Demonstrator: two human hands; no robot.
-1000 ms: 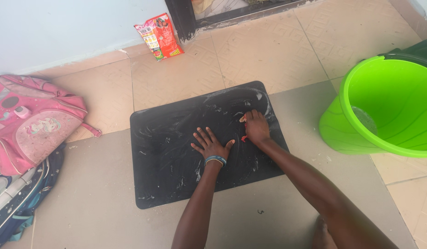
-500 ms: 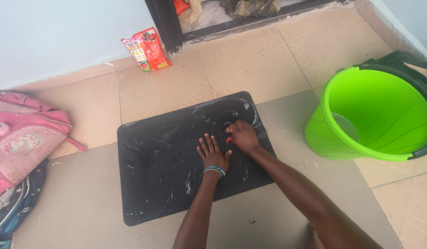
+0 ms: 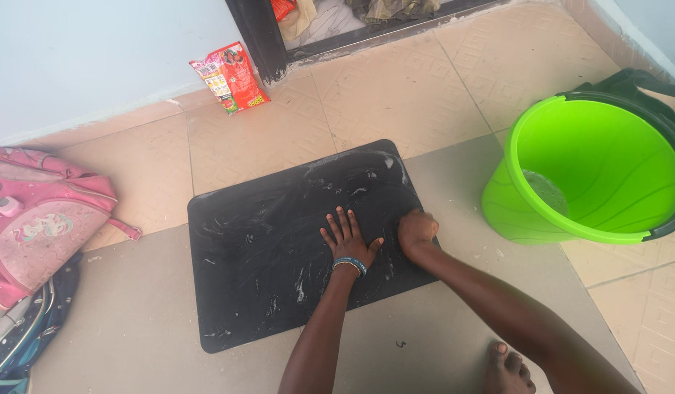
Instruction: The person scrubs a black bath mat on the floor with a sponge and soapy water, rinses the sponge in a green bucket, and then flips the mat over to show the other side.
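While the left hand (image 3: 348, 239) lies spread flat on the soapy black rubber mat (image 3: 257, 241), the right hand (image 3: 416, 228) stays fisted at its three o'clock edge, contents hidden.

I saw bright, even daylight with only soft shadows under the arms. The green bucket (image 3: 592, 171) glowed almost overexposed, and the wet black mat (image 3: 279, 241) gave faint sheen. Focus held sharp at centre; the edges bowed slightly from the wide lens.

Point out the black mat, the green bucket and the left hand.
black mat (image 3: 257, 241): head view, bare middle of its surface.
green bucket (image 3: 607, 168): head view, inner wall.
left hand (image 3: 348, 237): head view, back of hand.
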